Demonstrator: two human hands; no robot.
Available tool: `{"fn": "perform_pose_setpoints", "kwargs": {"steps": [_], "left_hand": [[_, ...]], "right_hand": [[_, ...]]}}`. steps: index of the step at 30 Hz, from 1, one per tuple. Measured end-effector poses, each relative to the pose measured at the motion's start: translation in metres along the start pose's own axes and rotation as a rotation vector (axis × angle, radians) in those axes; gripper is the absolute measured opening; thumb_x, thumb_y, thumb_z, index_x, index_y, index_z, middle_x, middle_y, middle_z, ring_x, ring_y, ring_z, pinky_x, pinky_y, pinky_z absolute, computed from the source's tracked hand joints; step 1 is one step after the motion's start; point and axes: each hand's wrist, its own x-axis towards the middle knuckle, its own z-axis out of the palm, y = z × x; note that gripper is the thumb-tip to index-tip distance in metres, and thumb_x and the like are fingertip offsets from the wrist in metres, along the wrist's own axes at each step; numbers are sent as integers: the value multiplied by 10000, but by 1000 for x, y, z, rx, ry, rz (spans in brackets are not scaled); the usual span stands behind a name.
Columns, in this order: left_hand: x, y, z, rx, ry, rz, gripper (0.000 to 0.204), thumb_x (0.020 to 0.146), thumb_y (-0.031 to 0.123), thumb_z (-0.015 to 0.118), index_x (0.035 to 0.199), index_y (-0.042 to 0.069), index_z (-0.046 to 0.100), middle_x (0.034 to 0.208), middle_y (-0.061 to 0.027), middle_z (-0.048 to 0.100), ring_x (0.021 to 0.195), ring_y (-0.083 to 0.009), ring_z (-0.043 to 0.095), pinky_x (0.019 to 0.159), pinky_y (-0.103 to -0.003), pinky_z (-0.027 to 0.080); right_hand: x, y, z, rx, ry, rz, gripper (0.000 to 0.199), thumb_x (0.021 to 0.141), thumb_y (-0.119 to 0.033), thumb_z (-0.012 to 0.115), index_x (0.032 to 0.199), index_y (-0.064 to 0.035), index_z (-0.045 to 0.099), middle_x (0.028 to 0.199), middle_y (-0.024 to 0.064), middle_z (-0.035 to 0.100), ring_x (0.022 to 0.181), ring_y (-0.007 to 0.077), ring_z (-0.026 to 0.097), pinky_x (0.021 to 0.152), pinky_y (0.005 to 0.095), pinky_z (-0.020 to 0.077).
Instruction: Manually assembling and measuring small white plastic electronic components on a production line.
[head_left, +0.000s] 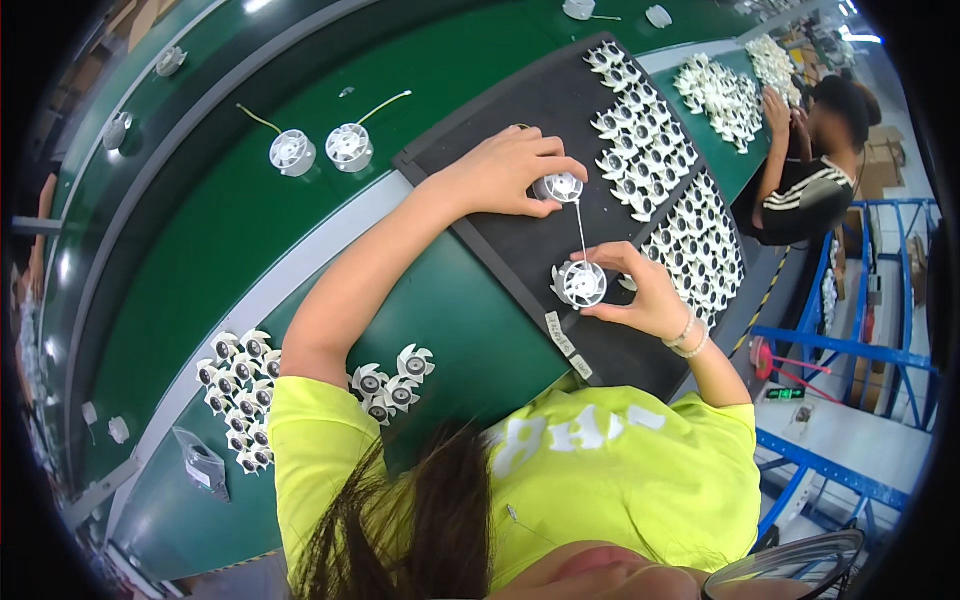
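Observation:
My left hand (512,172) closes its fingers round a white round fan housing (563,188) over the black mat (500,240). Nearer to me, my right hand (640,296) grips another white fan housing (581,285) between thumb and fingers, its spoked side facing up. A thin white wire (582,228) runs between the two housings. Right of my hands, many white fan impellers (645,150) with dark hubs lie in rows on the mat. A further group of impellers (692,250) lies beyond my right hand.
Two fan housings (292,152) with wires stand on the green conveyor (230,210). More impellers (240,385) and a small plastic bag (203,465) lie on the green table by my left arm. At far right a co-worker (815,165) reaches toward piled white parts (772,68).

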Motion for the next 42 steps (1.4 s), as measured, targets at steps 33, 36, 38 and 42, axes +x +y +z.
{"fn": "perform_pose_setpoints", "kwargs": {"steps": [33, 36, 38, 42], "left_hand": [[11, -15, -12, 324, 896, -95, 387, 806, 107, 666, 1187, 120, 600, 1268, -42, 575, 1110, -260, 523, 946, -381, 415], [7, 0, -11, 248, 754, 150, 333, 811, 67, 666, 1137, 122, 629, 1169, -19, 620, 997, -221, 569, 901, -334, 448], [6, 2, -10, 221, 705, 228, 316, 813, 53, 666, 1121, 122, 639, 1137, -11, 635, 959, -208, 585, 886, -319, 459], [6, 0, -5, 236, 673, 243, 297, 803, 54, 676, 1091, 117, 646, 1116, -7, 635, 879, -194, 595, 811, -301, 479]], "right_hand": [[21, 4, -1, -413, -134, -178, 571, 752, -60, 784, 1289, -82, 592, 1243, 72, 629, 1012, 256, 658, 872, 328, 540], [19, -2, 6, -487, -66, -170, 562, 749, -65, 786, 1279, -81, 598, 1229, 70, 631, 992, 255, 657, 856, 330, 540], [19, -2, 6, -511, -45, -166, 559, 748, -67, 786, 1275, -81, 600, 1224, 69, 631, 985, 255, 657, 851, 331, 540], [20, -2, 5, -481, -63, -136, 553, 750, -74, 789, 1270, -78, 601, 1212, 65, 634, 971, 255, 653, 843, 335, 539]]}}
